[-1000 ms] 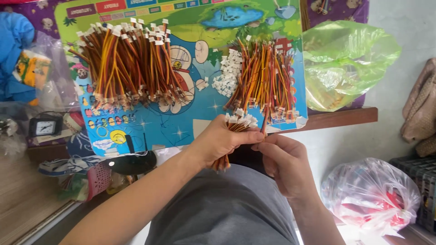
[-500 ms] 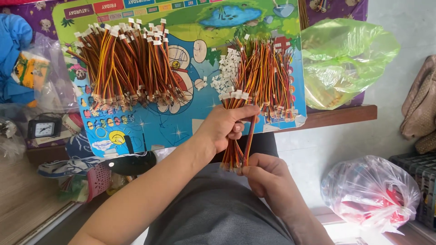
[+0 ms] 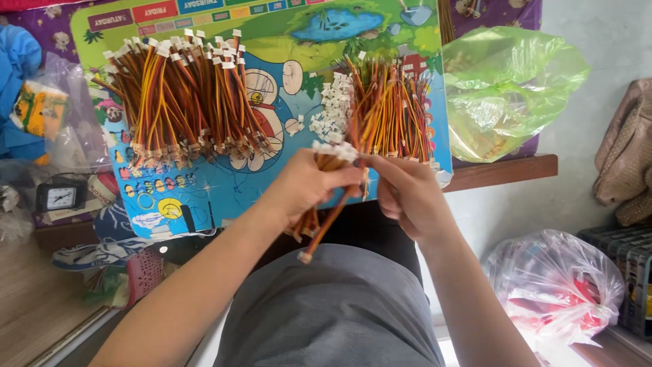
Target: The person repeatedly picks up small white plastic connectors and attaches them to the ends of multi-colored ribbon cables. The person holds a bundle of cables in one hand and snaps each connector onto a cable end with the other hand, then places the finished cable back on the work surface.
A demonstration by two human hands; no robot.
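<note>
From the head camera, the left hand (image 3: pixel 305 187) is closed around a bundle of red-yellow wires (image 3: pixel 324 197) over the lap, while the right hand (image 3: pixel 406 194) pinches a single wire (image 3: pixel 333 224) beside it, below the wire piles (image 3: pixel 183 102) on the colourful board (image 3: pixel 204 190).

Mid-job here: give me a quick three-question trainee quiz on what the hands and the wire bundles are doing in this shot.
1. True or false: the left hand grips a bundle of wires.
2. Which hand pinches the single wire that hangs down with its connector lowest: A left, B right?
3. What colour is the plastic bag at the upper right?

Key: 1 true. 2 B, the right hand. 3 green.
</note>
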